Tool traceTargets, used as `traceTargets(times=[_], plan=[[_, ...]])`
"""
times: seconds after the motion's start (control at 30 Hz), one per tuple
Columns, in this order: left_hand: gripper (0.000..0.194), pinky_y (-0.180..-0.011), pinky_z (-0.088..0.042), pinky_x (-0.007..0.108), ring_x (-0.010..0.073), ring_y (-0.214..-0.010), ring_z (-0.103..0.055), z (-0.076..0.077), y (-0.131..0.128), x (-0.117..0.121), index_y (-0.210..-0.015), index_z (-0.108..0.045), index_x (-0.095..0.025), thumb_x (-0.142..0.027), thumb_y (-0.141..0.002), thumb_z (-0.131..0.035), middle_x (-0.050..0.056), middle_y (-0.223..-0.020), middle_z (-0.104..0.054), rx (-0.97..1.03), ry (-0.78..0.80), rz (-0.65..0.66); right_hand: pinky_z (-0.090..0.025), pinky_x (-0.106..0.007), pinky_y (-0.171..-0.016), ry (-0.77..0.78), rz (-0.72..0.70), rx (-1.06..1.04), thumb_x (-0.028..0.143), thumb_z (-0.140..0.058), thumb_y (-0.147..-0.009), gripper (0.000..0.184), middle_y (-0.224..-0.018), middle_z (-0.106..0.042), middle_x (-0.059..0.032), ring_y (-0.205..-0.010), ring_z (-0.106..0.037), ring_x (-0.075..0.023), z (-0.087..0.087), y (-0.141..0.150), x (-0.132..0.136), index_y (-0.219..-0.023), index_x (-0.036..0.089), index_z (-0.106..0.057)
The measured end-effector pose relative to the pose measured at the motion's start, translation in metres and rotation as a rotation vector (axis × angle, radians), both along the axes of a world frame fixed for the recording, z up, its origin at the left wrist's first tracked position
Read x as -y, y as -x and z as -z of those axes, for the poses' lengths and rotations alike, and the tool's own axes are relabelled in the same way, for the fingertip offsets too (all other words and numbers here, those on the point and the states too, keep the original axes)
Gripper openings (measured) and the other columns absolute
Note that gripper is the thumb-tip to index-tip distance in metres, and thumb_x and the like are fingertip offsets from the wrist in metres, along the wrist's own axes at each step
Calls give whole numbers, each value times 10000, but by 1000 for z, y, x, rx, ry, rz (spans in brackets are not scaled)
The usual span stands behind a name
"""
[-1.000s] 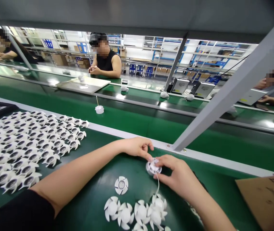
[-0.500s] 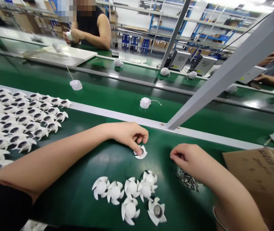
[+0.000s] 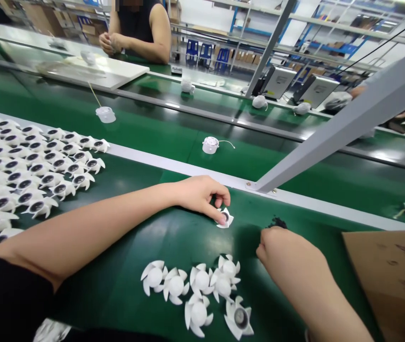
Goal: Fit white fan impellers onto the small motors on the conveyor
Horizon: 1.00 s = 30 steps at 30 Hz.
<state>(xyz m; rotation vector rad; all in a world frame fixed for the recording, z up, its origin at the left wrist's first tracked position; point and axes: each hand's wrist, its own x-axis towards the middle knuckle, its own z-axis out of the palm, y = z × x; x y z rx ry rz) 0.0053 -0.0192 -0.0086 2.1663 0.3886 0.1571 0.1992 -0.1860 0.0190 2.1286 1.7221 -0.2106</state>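
I'm watching the left grip (image 3: 202, 197) pinch a small white plastic fan (image 3: 228, 221) at its dark hub (image 3: 224, 217), right on the green surface (image 3: 117, 304). The right grip (image 3: 287, 256) is curled beside a heap of dark bits (image 3: 277, 222) (can't tell if it's holding any), with more fans (image 3: 198, 285) just below.

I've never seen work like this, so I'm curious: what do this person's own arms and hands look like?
The left hand and right hand are bare, without gloves. The left forearm is uncovered too, and a black sleeve covers that arm higher up.
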Motion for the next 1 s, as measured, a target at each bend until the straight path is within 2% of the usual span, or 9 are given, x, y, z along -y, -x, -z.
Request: traceTargets(times=[0.07,0.13,0.3,0.37,0.43,0.53,0.7,0.9,1.0], plan=[[598,-590,-387,204,72,-619,-487,0,-1,3,-1103,-697,-225,-530,-615,-857,-22,-922,-685,54,-81,50,-237,-291,-477,-13,28,-17,105,-500,-809,245,-639,-576,-44,-544,-494,-168,0,-1,-3,-586,202,-471],[560,-636,-403,206,92,-696,-532,-1,-2,6,-1106,-710,-228,-497,-636,-855,-12,-962,-687,98,-168,102,-273,-287,-484,-82,22,-124,158,-513,-825,218,-653,-573,-29,-553,-491,-162,-1,-4,-9,-615,207,-484],[377,-651,-400,219,127,-789,-589,-2,-5,15,-1043,-721,-234,-383,-705,-799,-11,-965,-689,100,-264,122,-405,-245,-559,-337,-146,-711,223,-504,-846,112,-698,-572,17,-617,-527,-132,1,3,-22,-746,219,-554],[358,-630,-384,231,139,-786,-597,-2,-6,16,-1009,-707,-235,-374,-689,-790,-18,-927,-691,81,-272,101,-418,-236,-580,-377,-235,-798,216,-493,-855,118,-727,-578,10,-638,-533,-127,6,12,-23,-757,212,-560],[339,-619,-373,241,146,-782,-604,-2,-6,17,-971,-687,-232,-368,-676,-782,-24,-903,-692,72,-277,83,-421,-243,-601,-426,-315,-744,205,-498,-864,106,-786,-597,-8,-671,-547,-133,12,19,-23,-781,200,-565],[321,-624,-376,254,156,-801,-614,-1,-7,17,-939,-667,-227,-364,-668,-771,-25,-913,-694,65,-298,75,-402,-264,-597,-510,-429,-540,196,-496,-889,113,-866,-624,-42,-718,-577,-158,18,25,-22,-834,182,-594],[374,-642,-400,263,162,-827,-625,1,-7,16,-992,-679,-225,-368,-658,-769,-28,-923,-698,62,-305,73,-362,-294,-569,-597,-607,-240,193,-456,-939,217,-868,-648,-70,-700,-599,-184,18,27,-21,-962,148,-667],[475,-669,-407,257,160,-868,-635,1,-6,15,-1112,-686,-251,-354,-656,-767,-39,-1002,-718,46,-228,76,-328,-323,-561,-576,-750,-25,121,-455,-921,256,-719,-616,-59,-580,-551,-177,12,42,-9,-855,131,-702],[494,-686,-408,250,163,-898,-635,4,-5,13,-1126,-683,-245,-379,-661,-782,-40,-992,-719,59,-217,78,-329,-325,-566,-549,-751,-37,132,-451,-923,274,-706,-619,-50,-579,-558,-176,6,39,-2,-898,149,-723]])
